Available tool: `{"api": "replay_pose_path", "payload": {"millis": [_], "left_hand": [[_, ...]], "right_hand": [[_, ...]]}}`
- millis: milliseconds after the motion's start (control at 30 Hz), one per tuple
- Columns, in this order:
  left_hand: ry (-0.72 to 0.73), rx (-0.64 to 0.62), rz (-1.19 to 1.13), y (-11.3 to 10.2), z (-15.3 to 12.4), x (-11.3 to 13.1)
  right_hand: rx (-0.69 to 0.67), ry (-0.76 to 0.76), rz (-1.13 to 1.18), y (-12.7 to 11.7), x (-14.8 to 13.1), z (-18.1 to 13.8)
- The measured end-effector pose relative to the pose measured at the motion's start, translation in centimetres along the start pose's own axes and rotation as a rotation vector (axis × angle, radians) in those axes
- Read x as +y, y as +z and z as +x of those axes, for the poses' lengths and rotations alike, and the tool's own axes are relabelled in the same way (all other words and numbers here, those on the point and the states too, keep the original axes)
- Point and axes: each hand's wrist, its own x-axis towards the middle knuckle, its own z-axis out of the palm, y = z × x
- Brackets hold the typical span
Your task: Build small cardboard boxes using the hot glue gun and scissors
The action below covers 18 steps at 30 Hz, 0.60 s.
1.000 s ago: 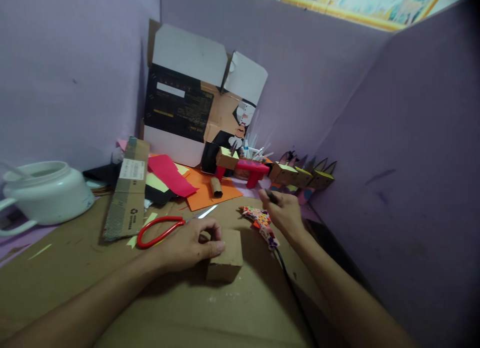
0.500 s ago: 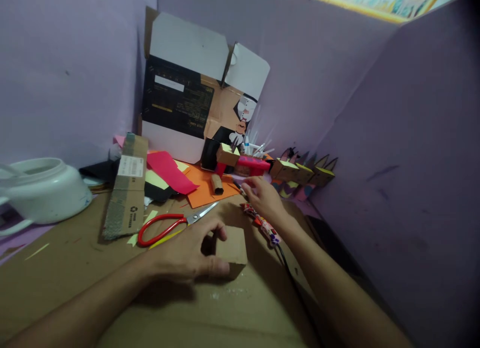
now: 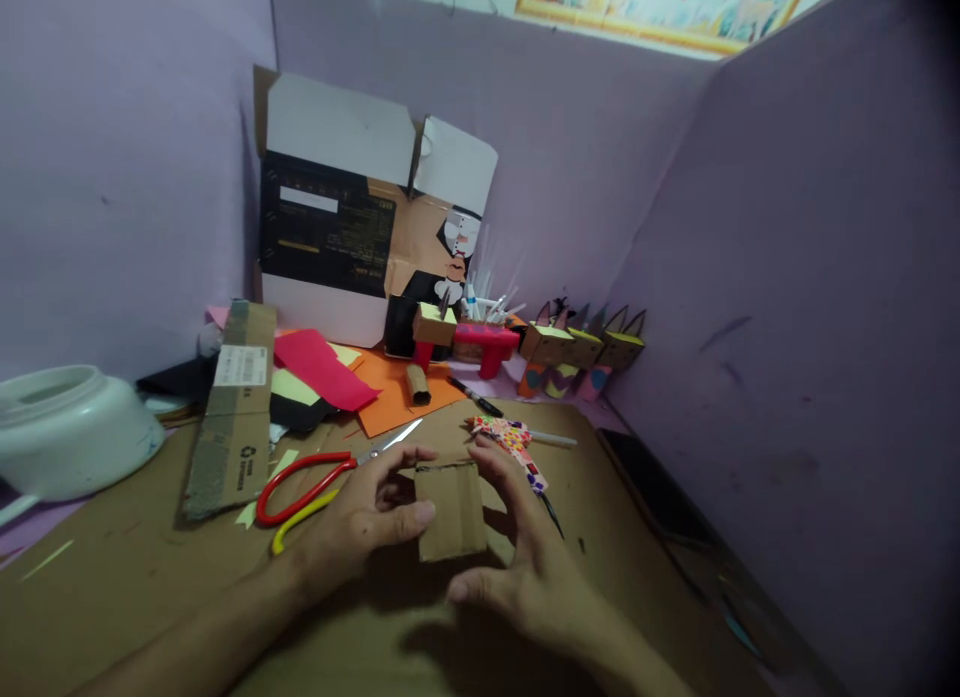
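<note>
A small cardboard box (image 3: 452, 517) is raised a little above the cardboard-covered table, one flat face towards me. My left hand (image 3: 375, 512) grips its left side, thumb on the front face and fingers round the back. My right hand (image 3: 517, 547) is curved open at the box's right side; its index fingertip is close to the top edge, and whether it touches I cannot tell. Just beyond that hand lies a glue gun (image 3: 514, 439) in a flowery pattern, with a clear glue stick (image 3: 553, 438) at its back. Red-handled scissors (image 3: 330, 467) lie left of the box.
An unfolded printed carton (image 3: 330, 217) leans on the back wall. Cardboard animal figures (image 3: 555, 345) stand at the back, near a short cardboard tube (image 3: 418, 385) and a black marker (image 3: 480, 397). Far left is a white pot (image 3: 75, 427); a cardboard strip (image 3: 232, 417) lies beside coloured paper (image 3: 322, 367).
My right hand has come back from the glue gun to the box. The box is lifted and tilted in my left hand. The glue gun lies turned, and the view has shifted.
</note>
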Motion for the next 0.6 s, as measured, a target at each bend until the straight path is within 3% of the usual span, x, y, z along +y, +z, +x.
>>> {"api": "replay_pose_path", "payload": {"millis": [167,300,500,600], "left_hand": [[0.011,-0.011,0.001,0.7,0.0,0.0],[0.053,-0.032,-0.068,1.3,-0.2,0.6],[0.084,0.085,-0.118,1.6,-0.2,0.5],[0.089,0.082,-0.158,1.4,-0.1,0.1]], "right_hand": [[0.02,-0.109,-0.039,0.5,0.6,-0.1],[0.021,-0.073,-0.028,0.7,0.2,0.0],[0.084,-0.102,-0.037,0.9,0.0,0.1],[0.1,-0.113,-0.04,0.9,0.1,0.0]]}}
